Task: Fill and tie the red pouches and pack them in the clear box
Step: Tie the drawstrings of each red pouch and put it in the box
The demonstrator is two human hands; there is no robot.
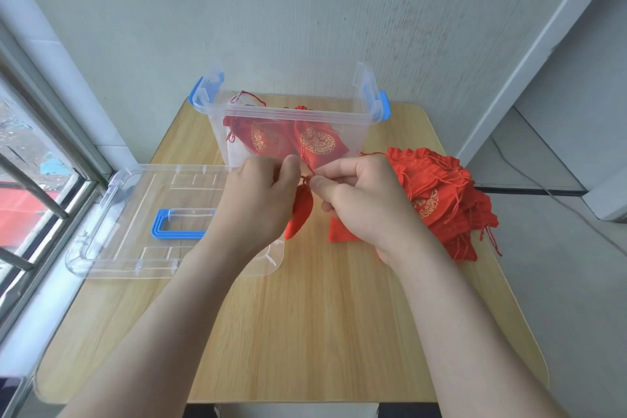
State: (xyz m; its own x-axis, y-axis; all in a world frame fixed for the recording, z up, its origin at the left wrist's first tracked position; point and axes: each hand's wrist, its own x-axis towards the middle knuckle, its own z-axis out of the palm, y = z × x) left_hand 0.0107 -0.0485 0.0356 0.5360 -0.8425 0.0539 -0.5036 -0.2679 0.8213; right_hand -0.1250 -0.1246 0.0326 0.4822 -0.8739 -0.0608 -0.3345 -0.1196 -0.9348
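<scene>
The left hand and the right hand each pinch the thin cord of a small red pouch, which hangs just below the grip over the wooden table. Beyond the grip stands the clear box, holding two gold-printed pouches. Its flat transparent lid lies to the left. A soft heap of red pouches lies to the right, partly hidden by the right hand.

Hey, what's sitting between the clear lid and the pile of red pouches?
The head view shows the left hand and right hand there, together pinching the top of one dangling pouch.
</scene>
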